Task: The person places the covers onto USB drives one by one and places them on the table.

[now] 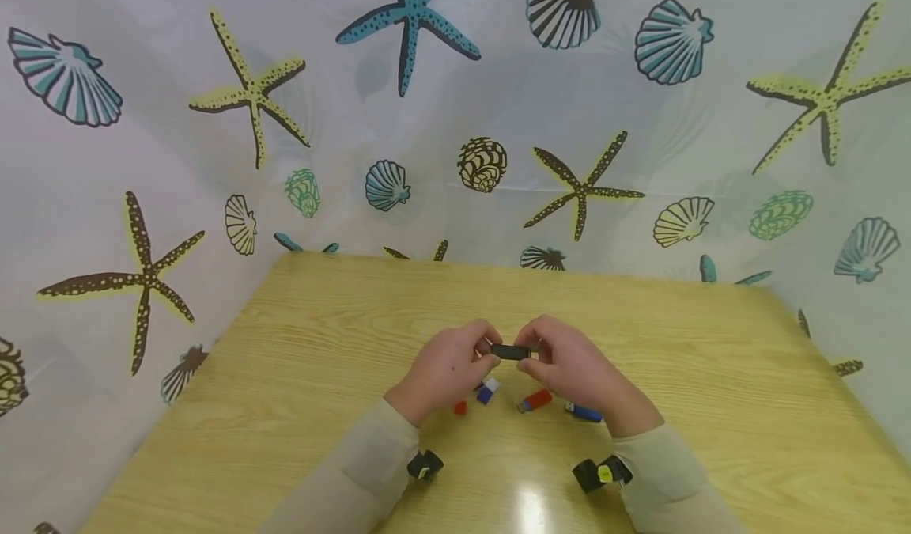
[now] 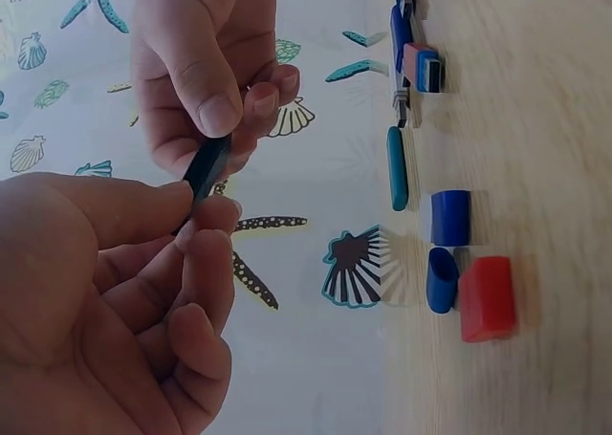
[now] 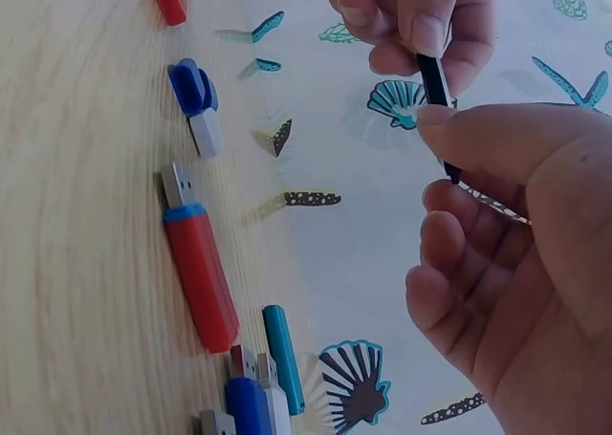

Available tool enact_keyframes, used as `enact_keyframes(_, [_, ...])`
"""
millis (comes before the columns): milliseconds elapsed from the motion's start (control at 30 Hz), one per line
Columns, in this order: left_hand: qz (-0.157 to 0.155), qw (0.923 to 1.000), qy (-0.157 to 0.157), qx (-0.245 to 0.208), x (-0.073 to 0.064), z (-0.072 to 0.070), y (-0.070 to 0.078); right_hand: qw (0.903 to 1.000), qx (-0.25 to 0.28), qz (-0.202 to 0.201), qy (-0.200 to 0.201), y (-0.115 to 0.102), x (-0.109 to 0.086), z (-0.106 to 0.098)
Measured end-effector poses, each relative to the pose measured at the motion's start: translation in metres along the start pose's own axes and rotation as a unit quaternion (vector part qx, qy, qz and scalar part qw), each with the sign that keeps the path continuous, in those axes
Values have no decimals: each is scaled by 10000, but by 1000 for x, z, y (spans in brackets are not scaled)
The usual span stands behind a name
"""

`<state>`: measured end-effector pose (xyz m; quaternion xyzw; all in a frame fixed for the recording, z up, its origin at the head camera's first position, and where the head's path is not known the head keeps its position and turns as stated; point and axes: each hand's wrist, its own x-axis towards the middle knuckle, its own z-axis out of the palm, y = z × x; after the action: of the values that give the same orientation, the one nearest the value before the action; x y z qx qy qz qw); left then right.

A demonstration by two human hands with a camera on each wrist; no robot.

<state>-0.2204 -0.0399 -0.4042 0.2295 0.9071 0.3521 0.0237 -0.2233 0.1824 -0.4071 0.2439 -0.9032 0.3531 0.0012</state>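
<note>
In the head view a slim black USB stick (image 1: 511,352) is held level above the wooden table, between both hands. My left hand (image 1: 451,364) pinches one end with thumb and fingertips, and my right hand (image 1: 569,360) pinches the other. The left wrist view shows the black stick (image 2: 205,167) bridging the two thumbs. Below the hands lie a red USB stick (image 1: 535,401) with its metal plug bare and a blue USB stick (image 1: 585,413). A red cap (image 1: 460,408) and blue caps (image 3: 191,86) lie nearer the left hand, beside a white piece (image 3: 205,132).
A slim teal piece (image 3: 283,358) lies beyond the red stick. Wrist cameras (image 1: 425,465) sit under both sleeves. A white cloth (image 1: 441,123) printed with starfish and shells hangs along the back and sides of the table (image 1: 342,312).
</note>
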Motion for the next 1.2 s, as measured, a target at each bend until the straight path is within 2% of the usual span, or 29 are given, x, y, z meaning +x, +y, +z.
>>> enact_keyframes(267, [-69, 9999, 68, 79, 1, 0, -3, 9978, -523, 263, 301, 10, 0, -5])
enact_keyframes(467, [-163, 9997, 4, 155, 1, -1, -1, 9923, -970, 672, 387, 20, 0, -9])
enact_keyframes(633, [-159, 9997, 7, 194, 0, 0, -2, 9856, -1292, 1061, 249, 27, -2, -11])
enact_keyframes(867, [-210, 9995, -81, 243, 1, 1, -3, 9766, -1472, 1569, -77, 36, -2, -7])
enact_keyframes(1200, [-228, 9991, -216, 281, 0, -3, 0, 9708, -1621, 1761, -180, 43, 0, 2])
